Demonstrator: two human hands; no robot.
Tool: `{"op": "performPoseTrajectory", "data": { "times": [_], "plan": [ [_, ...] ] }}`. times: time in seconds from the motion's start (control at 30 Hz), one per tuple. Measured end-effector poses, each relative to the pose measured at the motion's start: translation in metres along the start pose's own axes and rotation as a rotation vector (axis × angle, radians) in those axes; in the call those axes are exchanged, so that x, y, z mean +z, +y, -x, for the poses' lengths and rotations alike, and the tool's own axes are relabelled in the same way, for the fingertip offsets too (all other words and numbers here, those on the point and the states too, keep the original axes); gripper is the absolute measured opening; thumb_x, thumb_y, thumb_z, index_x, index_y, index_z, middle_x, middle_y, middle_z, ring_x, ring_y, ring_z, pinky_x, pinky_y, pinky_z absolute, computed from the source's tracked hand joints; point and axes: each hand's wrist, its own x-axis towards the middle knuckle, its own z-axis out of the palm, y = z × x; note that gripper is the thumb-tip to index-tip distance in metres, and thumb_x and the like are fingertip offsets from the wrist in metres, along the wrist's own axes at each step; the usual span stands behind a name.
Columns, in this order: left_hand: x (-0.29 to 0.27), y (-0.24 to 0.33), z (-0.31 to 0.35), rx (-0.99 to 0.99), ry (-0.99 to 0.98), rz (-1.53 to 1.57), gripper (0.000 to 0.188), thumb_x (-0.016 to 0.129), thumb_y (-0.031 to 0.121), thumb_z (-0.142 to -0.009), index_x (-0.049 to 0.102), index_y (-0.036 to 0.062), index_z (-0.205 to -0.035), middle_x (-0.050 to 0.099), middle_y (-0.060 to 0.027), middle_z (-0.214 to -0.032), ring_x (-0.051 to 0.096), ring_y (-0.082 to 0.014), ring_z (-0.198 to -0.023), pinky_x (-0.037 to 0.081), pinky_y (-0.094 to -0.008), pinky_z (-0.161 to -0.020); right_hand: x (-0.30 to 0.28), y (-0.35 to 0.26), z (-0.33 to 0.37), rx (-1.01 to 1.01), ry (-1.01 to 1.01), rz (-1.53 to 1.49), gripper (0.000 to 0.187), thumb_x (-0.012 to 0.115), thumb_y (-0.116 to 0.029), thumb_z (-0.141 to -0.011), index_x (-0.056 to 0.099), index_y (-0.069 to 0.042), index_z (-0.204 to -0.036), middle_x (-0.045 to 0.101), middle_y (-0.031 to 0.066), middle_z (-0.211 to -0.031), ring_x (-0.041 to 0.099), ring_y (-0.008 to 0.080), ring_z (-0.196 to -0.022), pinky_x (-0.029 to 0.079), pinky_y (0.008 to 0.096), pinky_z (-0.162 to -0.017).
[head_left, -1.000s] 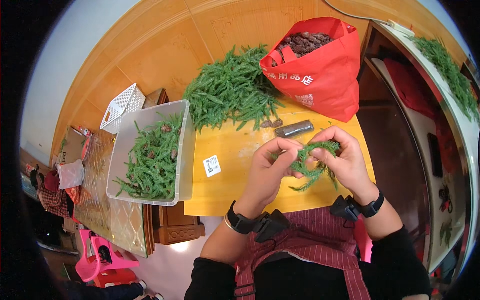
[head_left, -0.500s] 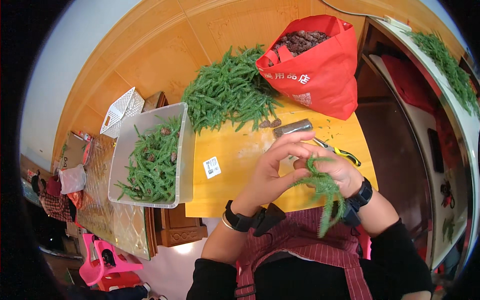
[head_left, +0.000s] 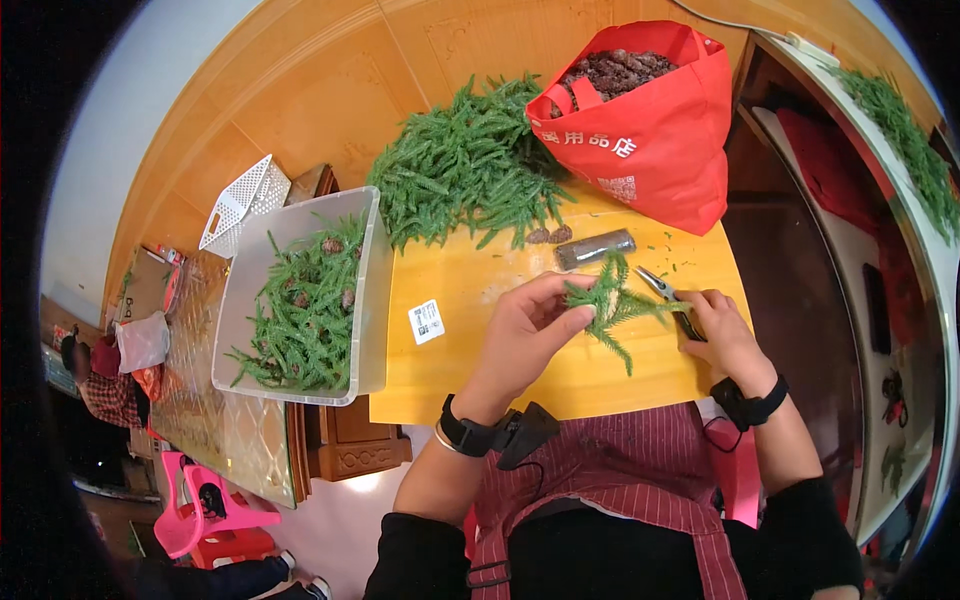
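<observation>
Between the thumb and fingers of my left hand [head_left: 535, 325] is a green artificial pine sprig [head_left: 612, 305], its needled tips spreading over the yellow table. My right hand [head_left: 725, 335] has its fingers round the handles of a pair of pliers [head_left: 657, 285], whose metal jaws point away from me, up and left. Most of the handles are hidden under the hand. Just beyond the sprig lies a dark cylindrical bundle [head_left: 595, 250] in a clear wrap. Two small brown pinecones [head_left: 548, 235] rest beside it.
A heap of green pine sprigs [head_left: 465, 165] covers the table's back. A red bag [head_left: 640, 150] full of pinecones stands at the back right. To the left, a clear plastic bin [head_left: 373, 290] holds sprigs with pinecones. A white label [head_left: 426, 321] lies on the table. Another person [head_left: 105, 375] is far left.
My right hand has left the sprig, moved right and closed on the pliers. The sprig stays in my left hand, now raised farther over the table.
</observation>
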Motion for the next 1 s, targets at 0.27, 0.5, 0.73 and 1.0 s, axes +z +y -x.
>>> {"op": "performPoseTrajectory", "data": {
  "times": [0.27,0.5,0.73,1.0],
  "plan": [
    [-0.009,-0.010,0.001,0.144,0.047,-0.082,0.010,0.058,-0.003,-0.081,0.050,0.0013,-0.085,0.056,-0.0044,-0.099,0.053,-0.0085,-0.090,0.045,-0.0197,-0.074,-0.001,0.010,0.007,0.130,0.140,-0.120,0.027,0.059,-0.007,-0.068,0.049,-0.002,-0.093,0.050,0.0126,-0.091,0.053,0.0284,-0.081,0.043,0.0325,-0.073],
    [-0.005,-0.007,0.006,0.122,0.166,-0.160,0.011,0.058,-0.002,-0.080,0.049,0.0013,-0.086,0.057,-0.0039,-0.094,0.054,-0.0088,-0.086,0.046,-0.0200,-0.069,-0.042,-0.034,0.026,0.227,-0.041,-1.738,0.019,0.051,-0.009,-0.077,0.044,-0.004,-0.094,0.044,0.0046,-0.079,0.055,0.0289,-0.088,0.046,0.0355,-0.070],
    [0.000,-0.005,0.008,0.122,0.175,-0.260,0.015,0.059,-0.001,-0.080,0.056,-0.0016,-0.094,0.056,-0.0041,-0.090,0.056,-0.0068,-0.075,0.047,-0.0183,-0.062,-0.049,-0.063,0.030,-0.218,-0.368,-1.726,0.039,0.047,-0.006,-0.076,0.042,0.006,-0.113,0.058,0.0122,-0.075,0.055,0.0303,-0.097,0.042,0.0407,-0.089],
    [0.006,-0.001,0.013,0.168,0.179,-0.331,0.014,0.060,-0.001,-0.079,0.059,-0.0023,-0.092,0.056,-0.0050,-0.082,0.056,-0.0069,-0.064,0.046,-0.0182,-0.054,-0.049,-0.086,0.014,-0.264,-0.261,-1.160,0.032,0.056,-0.012,-0.082,0.050,0.003,-0.110,0.062,0.0091,-0.097,0.055,0.0153,-0.094,0.040,0.0296,-0.087]
  ]
}}
